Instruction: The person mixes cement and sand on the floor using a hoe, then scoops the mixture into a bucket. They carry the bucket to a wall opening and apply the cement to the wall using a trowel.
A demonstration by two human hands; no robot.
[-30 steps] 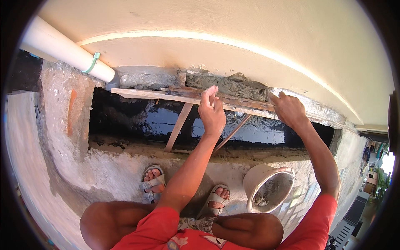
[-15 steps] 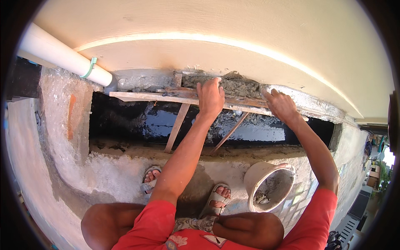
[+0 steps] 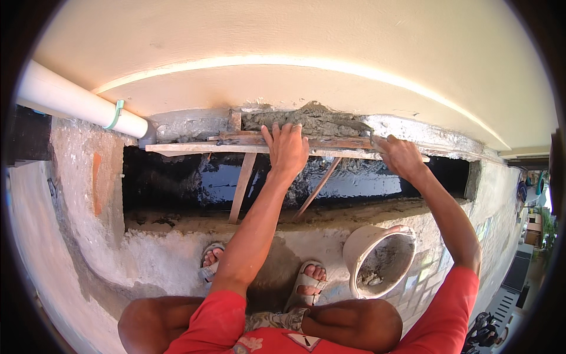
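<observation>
A strip of wet grey mortar [image 3: 324,121] lies along the foot of the wall, behind a wooden form of narrow boards. My left hand [image 3: 287,148] is open, its fingers spread over the top edge of the form's wooden board [image 3: 194,148], fingertips beside the mortar. Farther right, my right hand [image 3: 402,156] is closed at the mortar's right end. Its fingers curl round something small and dark that I cannot make out. Two slanting wooden props [image 3: 243,186] brace the form from across the trench.
Dark water [image 3: 359,179] stands in the trench below the boards. A pale bucket [image 3: 352,251] with mortar inside stands by my right foot. A white pipe [image 3: 82,100] runs down at the left. My sandalled feet are on the concrete edge [image 3: 159,259].
My left hand's fingers have spread and it sits slightly lower over the board. The right hand stays at the mortar's right end. The whole view has shifted slightly.
</observation>
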